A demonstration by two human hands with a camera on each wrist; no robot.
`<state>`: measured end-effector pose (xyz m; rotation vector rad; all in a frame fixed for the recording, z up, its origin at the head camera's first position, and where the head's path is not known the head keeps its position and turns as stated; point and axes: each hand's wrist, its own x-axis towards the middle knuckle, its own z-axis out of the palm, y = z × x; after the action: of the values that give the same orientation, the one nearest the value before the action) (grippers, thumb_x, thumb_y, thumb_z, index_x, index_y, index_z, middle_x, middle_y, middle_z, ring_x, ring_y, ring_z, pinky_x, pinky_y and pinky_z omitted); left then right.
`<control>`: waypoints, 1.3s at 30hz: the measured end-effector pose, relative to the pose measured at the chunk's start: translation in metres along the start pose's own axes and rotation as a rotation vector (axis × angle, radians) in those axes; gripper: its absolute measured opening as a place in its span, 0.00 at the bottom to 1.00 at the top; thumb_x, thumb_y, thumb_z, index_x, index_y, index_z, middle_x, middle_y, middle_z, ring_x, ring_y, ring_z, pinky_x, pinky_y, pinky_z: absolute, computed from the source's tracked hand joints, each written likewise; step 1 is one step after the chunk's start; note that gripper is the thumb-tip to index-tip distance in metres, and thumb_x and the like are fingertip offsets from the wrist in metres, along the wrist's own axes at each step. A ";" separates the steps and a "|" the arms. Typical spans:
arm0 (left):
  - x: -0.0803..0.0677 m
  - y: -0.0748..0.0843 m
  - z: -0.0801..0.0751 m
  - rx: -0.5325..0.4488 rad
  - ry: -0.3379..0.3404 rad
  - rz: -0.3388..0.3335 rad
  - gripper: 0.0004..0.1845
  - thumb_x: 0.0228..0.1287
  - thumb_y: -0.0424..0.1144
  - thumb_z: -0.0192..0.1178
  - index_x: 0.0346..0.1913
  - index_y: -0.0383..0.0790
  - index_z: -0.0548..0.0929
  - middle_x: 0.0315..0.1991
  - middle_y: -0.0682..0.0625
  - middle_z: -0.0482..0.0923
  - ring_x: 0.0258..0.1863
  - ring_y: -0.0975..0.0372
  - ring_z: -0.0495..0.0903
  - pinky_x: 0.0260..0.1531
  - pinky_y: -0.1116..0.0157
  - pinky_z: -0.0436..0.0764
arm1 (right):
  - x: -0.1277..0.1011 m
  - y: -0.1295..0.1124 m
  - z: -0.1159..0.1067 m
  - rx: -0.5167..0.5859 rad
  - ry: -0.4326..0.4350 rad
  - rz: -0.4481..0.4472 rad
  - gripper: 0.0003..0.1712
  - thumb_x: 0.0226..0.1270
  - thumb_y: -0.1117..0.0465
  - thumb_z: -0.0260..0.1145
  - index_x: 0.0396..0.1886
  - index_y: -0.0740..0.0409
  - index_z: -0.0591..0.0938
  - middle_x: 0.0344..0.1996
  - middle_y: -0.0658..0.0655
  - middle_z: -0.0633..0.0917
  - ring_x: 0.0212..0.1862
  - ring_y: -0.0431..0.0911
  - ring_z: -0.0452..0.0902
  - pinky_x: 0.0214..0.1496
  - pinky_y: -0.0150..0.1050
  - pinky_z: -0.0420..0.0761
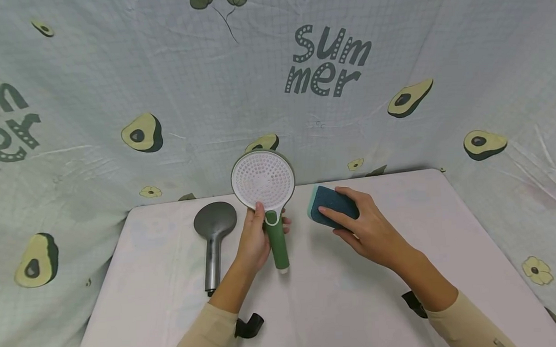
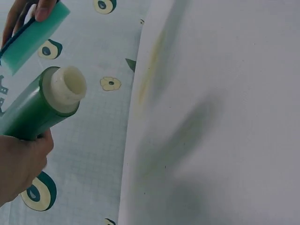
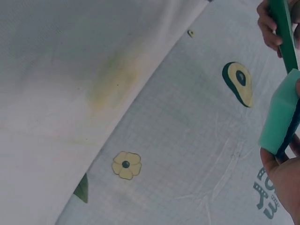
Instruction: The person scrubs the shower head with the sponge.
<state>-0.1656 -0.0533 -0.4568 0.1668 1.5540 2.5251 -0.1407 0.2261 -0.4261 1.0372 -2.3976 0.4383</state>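
While my left hand [image 1: 255,240] wraps the green handle of the white-faced shower head [image 1: 263,180], the perforated disc stands upright and faces me, held above the white table [image 1: 469,248]. Thumb lies up the front of the handle just under the disc; the other fingers curl round behind, tips showing on the far side. Handle's threaded end [image 2: 69,89] points down toward the table, off the surface; the left wrist view shows it pale and hollow, with the green barrel running into my palm [image 2: 21,164].

My right hand [image 1: 360,224] grips a sponge [image 1: 332,206], dark blue on top with a teal layer below. Fingers lie over the top face, thumb underneath I think, though that side is hidden. Sponge sits just right of the shower head, near it but not touching. From the right wrist view the teal edge [image 3: 281,112] shows pinched between my fingers.

A second shower head, grey [image 1: 214,232], lies flat on the table to the left of my left hand, handle toward me, apart from everything else.

Avocado-print cloth [image 1: 143,132] hangs behind and to both sides of the table.
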 end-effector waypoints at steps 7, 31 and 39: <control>0.004 0.011 0.002 -0.016 0.076 0.012 0.23 0.84 0.39 0.46 0.74 0.35 0.64 0.63 0.48 0.74 0.59 0.62 0.76 0.55 0.69 0.80 | 0.003 -0.002 -0.002 -0.002 -0.001 -0.011 0.27 0.83 0.41 0.47 0.71 0.41 0.77 0.73 0.70 0.67 0.70 0.65 0.64 0.60 0.62 0.79; 0.024 0.038 0.023 -0.005 -0.067 0.000 0.23 0.86 0.41 0.43 0.75 0.34 0.66 0.61 0.41 0.76 0.44 0.61 0.89 0.40 0.61 0.90 | 0.057 -0.017 -0.003 -0.074 -0.015 -0.137 0.42 0.61 0.64 0.79 0.74 0.41 0.74 0.71 0.69 0.68 0.69 0.63 0.67 0.67 0.58 0.79; 0.028 0.043 0.024 0.030 0.021 -0.002 0.21 0.85 0.41 0.47 0.70 0.32 0.72 0.49 0.46 0.81 0.34 0.62 0.89 0.32 0.65 0.89 | 0.047 -0.025 0.005 0.002 -0.085 -0.171 0.43 0.59 0.63 0.80 0.74 0.41 0.74 0.71 0.68 0.68 0.69 0.62 0.68 0.65 0.56 0.81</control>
<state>-0.1918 -0.0453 -0.4077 0.1426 1.5997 2.5106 -0.1514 0.1797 -0.4016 1.2730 -2.3569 0.3416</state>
